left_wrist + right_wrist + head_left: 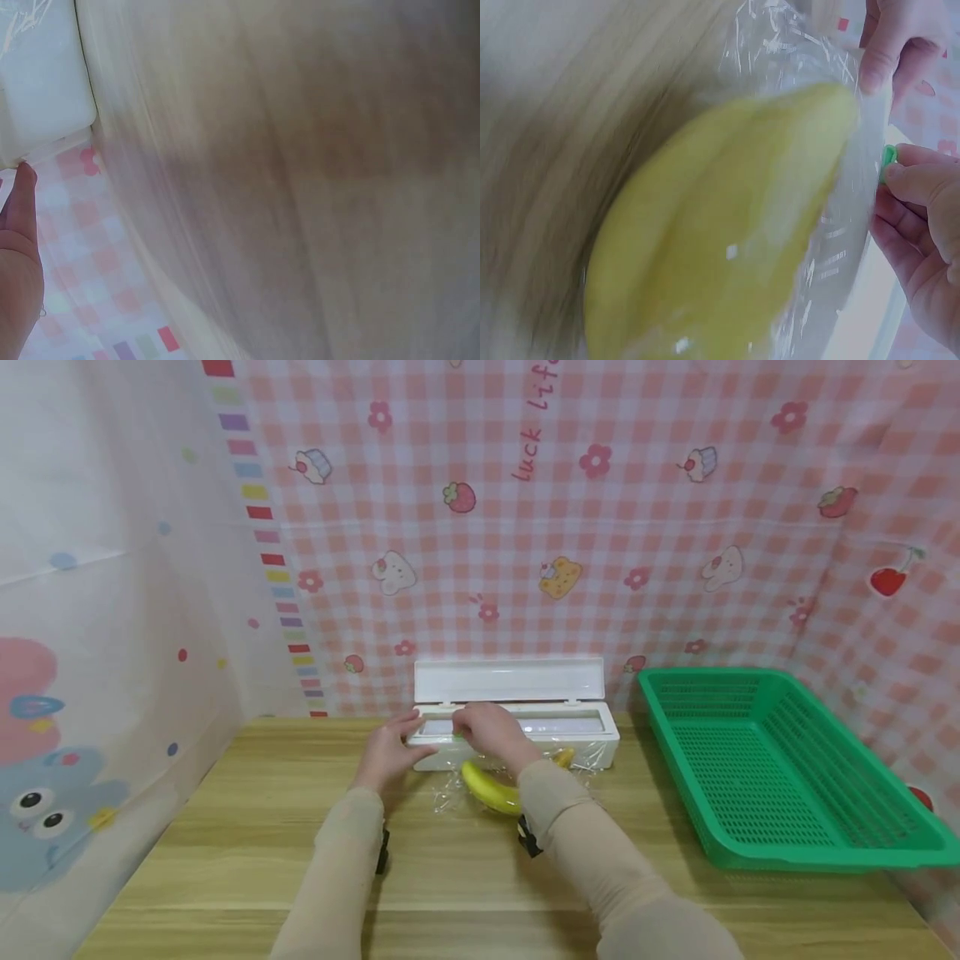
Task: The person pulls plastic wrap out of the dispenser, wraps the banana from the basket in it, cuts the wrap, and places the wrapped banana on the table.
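Your right hand (491, 731) pinches the small green tab (889, 163) on the near side of the white box (558, 742), your left hand (387, 750) grips the left end of this box, and the banana (489, 788) lies under clear film (769, 45) on the table (450, 885), just at its near side.

Near the desk's (450, 893) back edge, the right sleeve (600, 852) hides part of the banana (487, 789); the right hand (491, 731) mostly covers a green tab (888, 161). Faint lettering (831, 264) beside the banana is unreadable.
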Action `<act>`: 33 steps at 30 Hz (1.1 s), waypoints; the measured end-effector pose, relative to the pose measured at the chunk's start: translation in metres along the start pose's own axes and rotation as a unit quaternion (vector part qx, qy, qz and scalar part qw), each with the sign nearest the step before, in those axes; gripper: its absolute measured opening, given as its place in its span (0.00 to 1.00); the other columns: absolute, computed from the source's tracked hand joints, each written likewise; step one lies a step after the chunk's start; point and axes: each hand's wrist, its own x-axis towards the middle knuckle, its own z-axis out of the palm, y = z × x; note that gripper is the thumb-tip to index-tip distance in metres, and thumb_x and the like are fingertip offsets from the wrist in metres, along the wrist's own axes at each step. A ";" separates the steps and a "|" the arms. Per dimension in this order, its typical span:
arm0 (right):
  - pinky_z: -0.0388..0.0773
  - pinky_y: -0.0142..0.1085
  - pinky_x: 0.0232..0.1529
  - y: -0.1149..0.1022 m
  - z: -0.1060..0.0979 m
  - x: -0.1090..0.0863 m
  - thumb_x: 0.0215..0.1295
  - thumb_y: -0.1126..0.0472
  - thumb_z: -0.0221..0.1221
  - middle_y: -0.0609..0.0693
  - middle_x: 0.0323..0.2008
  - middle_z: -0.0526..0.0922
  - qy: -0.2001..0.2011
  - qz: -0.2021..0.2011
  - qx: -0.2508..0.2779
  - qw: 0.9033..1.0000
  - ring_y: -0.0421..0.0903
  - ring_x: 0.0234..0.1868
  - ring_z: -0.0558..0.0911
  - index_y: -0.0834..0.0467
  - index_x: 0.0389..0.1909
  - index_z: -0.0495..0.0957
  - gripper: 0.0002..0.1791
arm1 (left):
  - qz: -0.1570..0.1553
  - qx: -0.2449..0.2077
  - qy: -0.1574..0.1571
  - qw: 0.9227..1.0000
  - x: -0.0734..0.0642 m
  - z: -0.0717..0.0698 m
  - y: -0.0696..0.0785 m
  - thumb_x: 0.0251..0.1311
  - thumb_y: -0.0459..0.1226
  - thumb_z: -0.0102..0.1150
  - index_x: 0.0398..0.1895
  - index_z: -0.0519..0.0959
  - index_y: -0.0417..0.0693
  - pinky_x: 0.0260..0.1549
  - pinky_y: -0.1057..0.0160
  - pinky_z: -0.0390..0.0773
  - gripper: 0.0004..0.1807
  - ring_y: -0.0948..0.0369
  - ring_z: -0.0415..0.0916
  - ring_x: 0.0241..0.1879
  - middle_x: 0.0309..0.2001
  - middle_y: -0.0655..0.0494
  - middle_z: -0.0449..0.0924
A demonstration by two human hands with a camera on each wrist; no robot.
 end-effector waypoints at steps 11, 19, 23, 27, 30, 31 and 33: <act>0.80 0.35 0.42 0.017 -0.010 -0.010 0.57 0.73 0.60 0.43 0.37 0.84 -0.043 0.004 0.004 0.999 0.43 0.40 0.81 0.51 0.33 0.82 0.12 | -0.008 0.015 -0.012 1.000 -0.001 0.001 0.001 0.52 0.44 0.75 0.62 0.76 0.41 0.69 0.51 0.60 0.34 0.48 0.63 0.69 0.68 0.48 0.69; 0.79 0.35 0.41 0.023 -0.019 -0.015 0.59 0.72 0.62 0.42 0.34 0.82 -0.053 0.007 0.007 0.999 0.42 0.36 0.78 0.51 0.31 0.80 0.11 | -0.027 -0.005 -0.016 0.999 -0.001 0.000 0.000 0.52 0.45 0.75 0.63 0.75 0.42 0.70 0.50 0.59 0.35 0.49 0.60 0.71 0.70 0.51 0.66; 0.79 0.35 0.41 0.027 -0.021 -0.018 0.58 0.72 0.62 0.42 0.32 0.81 -0.055 0.007 0.004 0.998 0.41 0.35 0.77 0.50 0.30 0.79 0.12 | -0.028 -0.003 -0.017 0.999 -0.001 -0.001 0.002 0.52 0.45 0.75 0.63 0.75 0.43 0.70 0.50 0.59 0.36 0.49 0.60 0.71 0.70 0.51 0.66; 0.78 0.35 0.39 0.032 -0.024 -0.021 0.57 0.73 0.61 0.42 0.30 0.79 -0.057 0.002 0.005 0.998 0.42 0.34 0.76 0.51 0.29 0.78 0.12 | -0.026 0.002 -0.017 1.000 -0.001 -0.001 0.003 0.52 0.45 0.74 0.64 0.75 0.43 0.70 0.50 0.59 0.36 0.48 0.60 0.71 0.70 0.50 0.66; 0.77 0.35 0.38 0.036 -0.026 -0.023 0.57 0.73 0.62 0.42 0.29 0.78 -0.058 -0.002 0.004 0.998 0.42 0.33 0.75 0.51 0.28 0.78 0.11 | -0.024 0.006 -0.017 1.000 -0.001 -0.002 0.003 0.52 0.45 0.74 0.64 0.75 0.43 0.70 0.50 0.59 0.35 0.48 0.61 0.70 0.70 0.50 0.66; 0.77 0.36 0.38 0.038 -0.026 -0.024 0.57 0.72 0.62 0.42 0.29 0.78 -0.059 -0.004 0.003 0.998 0.42 0.33 0.74 0.51 0.28 0.77 0.11 | -0.024 0.007 -0.017 1.000 -0.001 -0.002 0.003 0.52 0.45 0.74 0.63 0.75 0.43 0.70 0.50 0.60 0.35 0.49 0.61 0.70 0.70 0.50 0.66; 0.77 0.36 0.38 0.040 -0.028 -0.025 0.58 0.71 0.63 0.43 0.29 0.78 -0.062 -0.004 0.007 0.998 0.42 0.33 0.74 0.51 0.28 0.78 0.11 | -0.025 0.007 -0.016 1.000 -0.001 -0.002 0.003 0.52 0.45 0.74 0.63 0.75 0.42 0.69 0.51 0.60 0.35 0.49 0.61 0.70 0.70 0.50 0.67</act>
